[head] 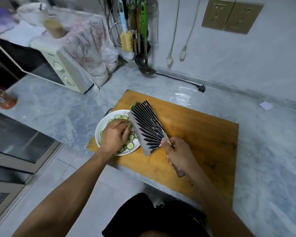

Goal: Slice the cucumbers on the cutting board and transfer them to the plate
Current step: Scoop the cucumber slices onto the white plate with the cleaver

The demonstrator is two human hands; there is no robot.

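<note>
Your right hand [178,154] grips the wooden handle of the cleaver [148,129], with the fingers curled around it. The wide blade is tilted, its left edge over the right rim of the white plate [99,130]. The plate sits on the left corner of the wooden cutting board [195,134], partly over the board's edge.

Your left hand [114,135] is above the plate, palm down, the fingers bent toward the blade's edge and touching the cucumber slices [129,145] there. I cannot tell if the fingers pinch any slice or only push them. Thin round slices lie in the plate around and under this hand. A few green pieces [134,105] show at the far end of the blade, on the board.

The board lies on a grey marble counter [263,159]. A microwave [63,72] stands to the far left, and utensils [137,31] hang on the wall behind.
</note>
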